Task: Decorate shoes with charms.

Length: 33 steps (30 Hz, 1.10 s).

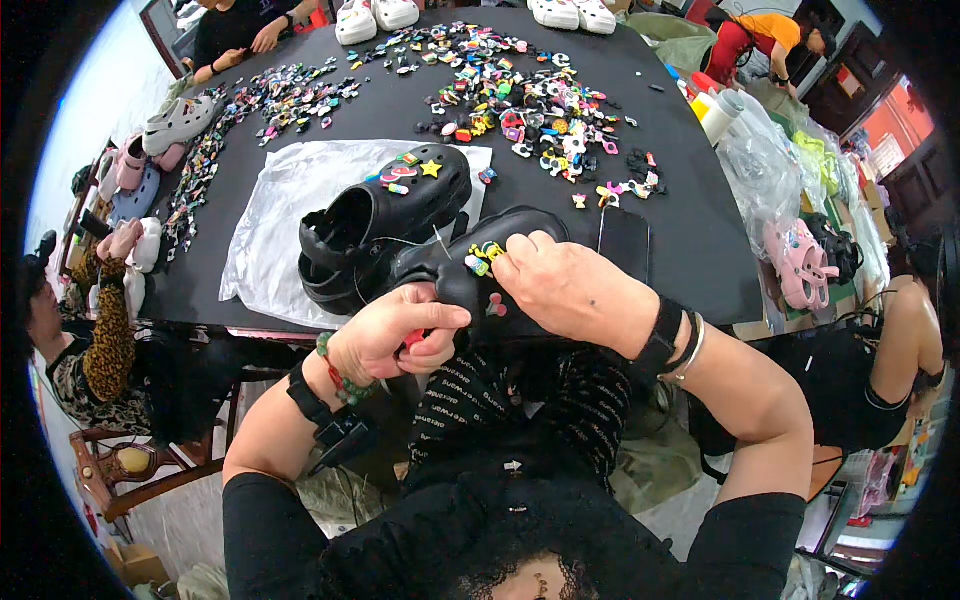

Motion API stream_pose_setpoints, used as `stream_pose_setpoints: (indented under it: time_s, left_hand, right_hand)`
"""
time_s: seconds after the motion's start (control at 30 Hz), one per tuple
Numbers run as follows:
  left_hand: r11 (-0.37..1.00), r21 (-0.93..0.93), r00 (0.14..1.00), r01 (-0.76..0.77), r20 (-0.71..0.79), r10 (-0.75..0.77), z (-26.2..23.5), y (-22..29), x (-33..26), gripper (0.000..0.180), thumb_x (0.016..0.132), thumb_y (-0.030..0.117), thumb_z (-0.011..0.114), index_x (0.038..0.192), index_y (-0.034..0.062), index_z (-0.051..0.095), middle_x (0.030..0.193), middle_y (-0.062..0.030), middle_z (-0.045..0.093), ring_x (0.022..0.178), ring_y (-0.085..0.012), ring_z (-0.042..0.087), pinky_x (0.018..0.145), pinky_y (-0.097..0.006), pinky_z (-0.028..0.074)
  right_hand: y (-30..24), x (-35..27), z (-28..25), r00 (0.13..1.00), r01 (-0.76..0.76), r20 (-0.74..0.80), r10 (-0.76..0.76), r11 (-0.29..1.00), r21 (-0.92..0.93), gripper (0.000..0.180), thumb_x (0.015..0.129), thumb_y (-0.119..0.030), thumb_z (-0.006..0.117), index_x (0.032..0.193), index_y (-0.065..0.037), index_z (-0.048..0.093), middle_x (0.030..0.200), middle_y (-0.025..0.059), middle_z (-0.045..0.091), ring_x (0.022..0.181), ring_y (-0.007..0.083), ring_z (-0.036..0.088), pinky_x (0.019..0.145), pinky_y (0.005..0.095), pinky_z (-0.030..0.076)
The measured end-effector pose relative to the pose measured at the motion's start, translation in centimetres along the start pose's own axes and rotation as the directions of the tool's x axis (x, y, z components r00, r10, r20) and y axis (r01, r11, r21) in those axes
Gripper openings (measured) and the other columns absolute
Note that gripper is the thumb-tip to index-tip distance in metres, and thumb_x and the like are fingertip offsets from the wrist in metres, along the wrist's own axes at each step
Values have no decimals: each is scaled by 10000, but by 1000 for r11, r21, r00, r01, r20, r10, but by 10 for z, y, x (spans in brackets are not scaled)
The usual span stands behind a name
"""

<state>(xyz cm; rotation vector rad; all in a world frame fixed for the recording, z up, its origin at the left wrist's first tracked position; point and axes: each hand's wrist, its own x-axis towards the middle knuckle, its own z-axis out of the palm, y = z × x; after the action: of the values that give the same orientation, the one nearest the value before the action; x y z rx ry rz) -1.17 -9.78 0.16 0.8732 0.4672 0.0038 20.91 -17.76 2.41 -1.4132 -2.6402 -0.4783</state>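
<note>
A black clog (520, 222) is tilted at the table's near edge, between my two hands. My right hand (575, 285) is closed in a pinch on its upper, at a yellow and black shoe charm (487, 250). Below this sits a red cherry charm (496, 304). My left hand (405, 330) is closed against the clog's near side, with a small red thing (413, 338) showing between its fingers; its kind is hidden. Left of it, the matching black clog (345, 225) carries several charms, including a yellow star (431, 168). A thin clear fastener (441, 240) shows between the clogs.
Under the second clog lies a white plastic bag (265, 235). Loose charms (540, 110) are heaped across the black table (690, 260). A dark phone (625, 243) lies right. White clogs (375, 18) stand at the far edge, pink clogs (797, 265) at right. Other people sit around.
</note>
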Motion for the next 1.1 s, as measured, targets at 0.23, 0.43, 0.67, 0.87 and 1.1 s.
stream_pose_setpoints:
  time_s: [0.23,0.43,0.67,0.87,1.1]
  left_hand:
    - [1000,-16,999,-19,41,19,-3,-4,1,506,955,169,517,473,112,376,418,13,343,365,-91,310,364,-245,208]
    - [998,-63,999,-16,28,18,-1,-4,2,500,955,166,522,478,101,384,421,16,345,356,-85,313,357,-237,213]
    - [993,-122,999,-1,46,6,-5,-1,4,471,946,150,537,500,105,392,422,16,349,363,-81,311,347,-231,200]
    - [997,-78,999,-1,39,5,-5,-4,2,509,959,165,509,470,87,391,416,15,343,343,-82,301,356,-233,215]
    - [999,-53,1000,0,15,1,-3,-2,1,509,954,163,517,466,84,397,413,12,346,345,-84,301,357,-236,215]
  right_hand:
    - [11,-6,17,989,58,-145,-34,985,163,91,809,-143,580,821,-61,542,757,64,509,663,205,584,563,304,511]
    - [17,-7,28,967,71,-256,13,947,314,158,793,-143,637,795,-60,502,743,79,507,673,240,586,571,342,500]
    - [19,-4,23,982,21,-182,48,933,360,191,870,-198,618,828,-46,512,759,94,523,693,257,592,591,352,501]
    - [6,3,-4,995,-101,17,100,975,199,326,864,-353,608,866,-38,525,806,95,548,715,231,602,600,335,508]
    - [5,2,-4,999,-37,19,35,992,121,155,847,-185,566,903,-44,536,793,85,554,710,219,607,662,322,502]
